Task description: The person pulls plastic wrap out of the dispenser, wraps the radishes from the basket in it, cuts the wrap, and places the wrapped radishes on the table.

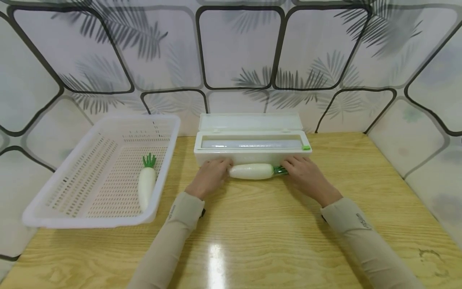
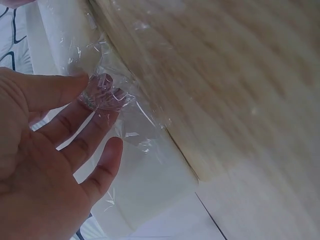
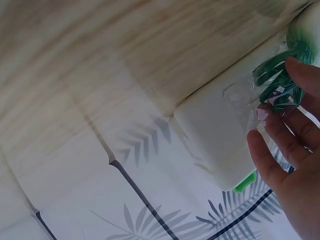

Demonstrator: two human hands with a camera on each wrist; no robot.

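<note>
A white radish [image 1: 251, 171] wrapped in clear cling film lies sideways along the front of the white film dispenser box [image 1: 249, 157]. At its left tip my left hand [image 1: 213, 176] pinches the gathered cling film [image 2: 107, 95] between thumb and fingers; the last fingers are spread loosely. My right hand [image 1: 306, 178] is at the leafy end. In the right wrist view its thumb and fingers pinch the film around the green leaves [image 3: 280, 75]. Behind the radish, the dispenser's lid [image 1: 250, 122] stands raised and a film roll [image 1: 250, 144] shows inside.
To the left stands a white perforated basket [image 1: 163, 176] with another radish [image 1: 146, 185] in it, green top upward. A green slider [image 1: 306, 147] sits at the dispenser's right end. The wooden table [image 1: 267, 237] meets a patterned backdrop [image 1: 238, 48] behind and at the sides.
</note>
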